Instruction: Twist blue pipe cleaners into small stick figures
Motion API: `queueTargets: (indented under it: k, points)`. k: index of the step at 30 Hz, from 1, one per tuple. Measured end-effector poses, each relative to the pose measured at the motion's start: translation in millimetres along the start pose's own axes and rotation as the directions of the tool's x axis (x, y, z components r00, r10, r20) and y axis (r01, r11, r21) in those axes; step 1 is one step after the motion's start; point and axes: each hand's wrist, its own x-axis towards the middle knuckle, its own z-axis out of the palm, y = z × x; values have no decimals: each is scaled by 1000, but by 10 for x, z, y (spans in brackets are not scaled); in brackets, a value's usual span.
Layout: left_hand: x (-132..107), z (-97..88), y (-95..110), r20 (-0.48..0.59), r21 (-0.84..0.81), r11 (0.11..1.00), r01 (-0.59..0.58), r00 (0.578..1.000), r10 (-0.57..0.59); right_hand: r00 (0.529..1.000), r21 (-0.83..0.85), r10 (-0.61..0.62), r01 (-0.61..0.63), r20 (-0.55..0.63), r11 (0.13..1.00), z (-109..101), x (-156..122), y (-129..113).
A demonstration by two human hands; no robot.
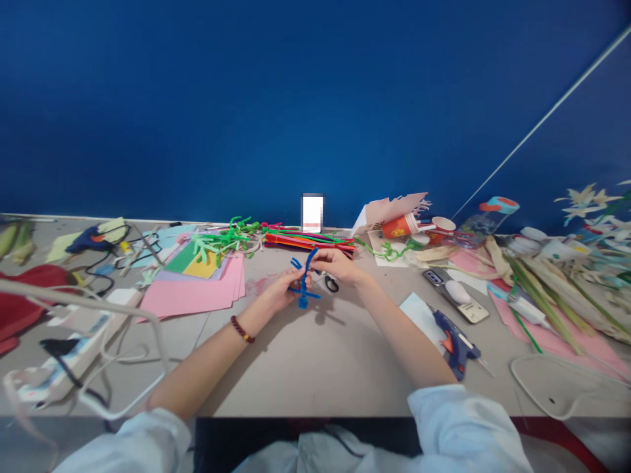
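Observation:
A blue pipe-cleaner figure (304, 281) with short twisted arms is held up over the grey table (305, 361). My left hand (282, 291), with a dark bead bracelet on the wrist, pinches its lower part. My right hand (338, 264) grips the upper end, fingers closed round it. Just behind the figure lies a small pair of scissors (331, 283) on the table.
Pink and coloured paper sheets (197, 289) and green pipe cleaners (224, 240) lie at the left, a bundle of coloured pipe cleaners (308, 240) behind. A blue glue gun (456, 341), a phone (453, 294) and an orange paper cup (400, 225) sit at the right. Cables and a power strip (73, 355) lie at the near left.

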Motion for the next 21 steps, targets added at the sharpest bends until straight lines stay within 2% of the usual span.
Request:
queueTargets:
  k: [2, 3, 4, 6, 8, 9, 12, 15, 18, 21]
  points:
    - [41, -11, 7, -124, 117, 992, -55, 990, 69, 998, -7, 20, -20, -52, 1000, 13, 5, -20]
    - [59, -12, 13, -186, 193, 976, -104, 972, 141, 995, -7, 35, -35, -89, 999, 18, 9, -29]
    - [72, -11, 19, -243, 273, 948, -166, 941, 235, 990, -6, 49, -50, -131, 999, 25, 15, -36]
    - [81, -1, 28, -317, 429, 857, -284, 842, 437, 975, 1, 74, -76, -210, 997, 41, 28, -39]
    - [63, 16, 27, -306, 547, 758, -355, 757, 577, 963, 21, 98, -96, -252, 995, 67, 41, -24]
    - [47, 26, 23, -276, 588, 716, -377, 739, 615, 957, 41, 112, -105, -266, 994, 83, 47, -11]
    - [-3, 48, 3, -172, 665, 624, -410, 729, 663, 949, 98, 138, -114, -284, 989, 145, 63, 41]
    - [-21, 52, -3, -132, 692, 589, -417, 729, 671, 953, 118, 135, -106, -272, 987, 201, 76, 90]
    - [-3, 42, 10, -132, 657, 633, -409, 764, 631, 959, 82, 121, -103, -257, 991, 215, 81, 111]
    - [22, 32, 17, -141, 551, 747, -372, 841, 523, 972, -58, 67, -82, -226, 995, 169, 69, 87]
